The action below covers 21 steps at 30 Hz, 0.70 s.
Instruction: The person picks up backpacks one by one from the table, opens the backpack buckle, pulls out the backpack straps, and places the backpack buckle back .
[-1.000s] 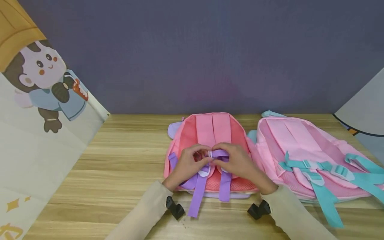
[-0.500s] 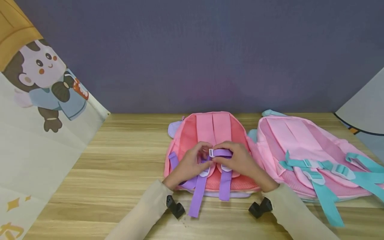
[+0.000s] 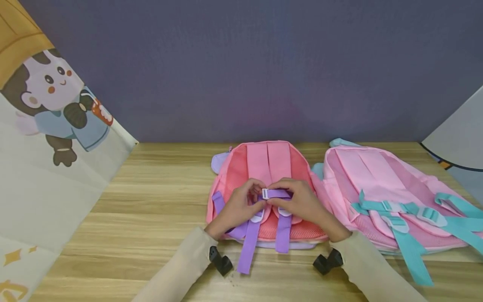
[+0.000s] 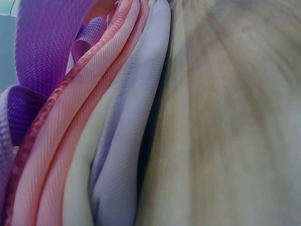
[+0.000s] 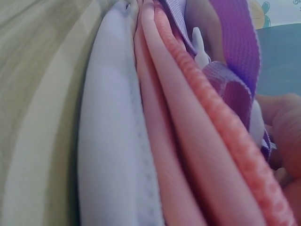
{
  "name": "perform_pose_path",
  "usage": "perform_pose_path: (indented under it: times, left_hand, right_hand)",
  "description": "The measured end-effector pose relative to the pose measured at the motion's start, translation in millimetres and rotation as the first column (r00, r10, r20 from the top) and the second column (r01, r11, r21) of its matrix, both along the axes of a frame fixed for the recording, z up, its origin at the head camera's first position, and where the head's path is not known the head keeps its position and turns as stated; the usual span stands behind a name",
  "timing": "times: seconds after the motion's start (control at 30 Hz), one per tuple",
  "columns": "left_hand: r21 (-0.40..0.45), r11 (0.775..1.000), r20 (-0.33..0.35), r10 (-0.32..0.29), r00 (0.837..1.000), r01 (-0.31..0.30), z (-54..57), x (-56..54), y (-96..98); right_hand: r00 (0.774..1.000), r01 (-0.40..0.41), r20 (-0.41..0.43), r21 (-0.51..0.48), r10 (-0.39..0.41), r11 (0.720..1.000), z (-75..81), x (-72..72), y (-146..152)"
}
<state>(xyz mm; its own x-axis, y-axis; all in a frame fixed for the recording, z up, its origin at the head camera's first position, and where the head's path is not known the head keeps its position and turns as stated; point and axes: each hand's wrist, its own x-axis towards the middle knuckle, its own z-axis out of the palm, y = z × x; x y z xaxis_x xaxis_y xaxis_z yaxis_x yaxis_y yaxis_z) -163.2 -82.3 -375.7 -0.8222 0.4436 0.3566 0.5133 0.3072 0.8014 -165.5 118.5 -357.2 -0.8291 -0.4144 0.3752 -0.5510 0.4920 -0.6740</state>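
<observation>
A pink backpack [image 3: 234,176] lies with its shoulder straps up on the table. Above its middle, my right hand [image 3: 302,203] holds a small white buckle [image 3: 265,193] by its edges between thumb and index finger. A purple strap [image 3: 278,193] runs from the buckle into that hand. My left hand [image 3: 239,205] has its fingers curled at the buckle's left side; its fingertips partly hide what they touch there. Two purple strap ends [image 3: 248,251] hang over the bag's near edge. The left wrist view shows the bag's layered side and purple webbing [image 4: 47,42]; fingers [image 5: 287,127] appear in the right wrist view.
A second, lighter pink backpack [image 3: 381,167] lies against the first on the right, its teal straps [image 3: 411,256] spread over the table's right side. Wooden tabletop [image 3: 151,201] extends to the left. A dark panel [image 3: 264,71] stands behind, and a cartoon-printed panel [image 3: 68,126] at the left.
The buckle has turned so its frame faces up more plainly between my fingertips, and the purple strap lies flatter. Both hands have barely shifted, and the backpacks stay in place.
</observation>
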Motion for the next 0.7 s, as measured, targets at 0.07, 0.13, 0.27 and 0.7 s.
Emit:
perform_pose_path:
  times: [0.07,0.13,0.27,0.7]
  left_hand:
    - [0.007,1.0,0.001,0.002,1.0,-0.002,0.0,0.2,-0.2]
    - [0.017,1.0,0.004,0.002,1.0,-0.002,-0.3,0.2,-0.2]
    - [0.026,1.0,0.003,0.007,1.0,-0.008,-0.7,-0.1,0.4]
    - [-0.027,0.998,0.012,0.053,0.999,-0.053,0.2,0.4,0.4]
  right_hand:
    - [1.0,0.001,0.002,-0.002,-0.001,1.0,-0.7,-0.2,0.1]
    - [1.0,0.002,0.002,-0.005,-0.002,1.0,-0.8,-0.1,0.1]
    - [1.0,0.006,0.007,-0.003,-0.006,1.0,0.5,0.1,0.2]
    - [0.999,0.017,0.044,-0.002,-0.017,1.0,3.8,0.4,3.0]
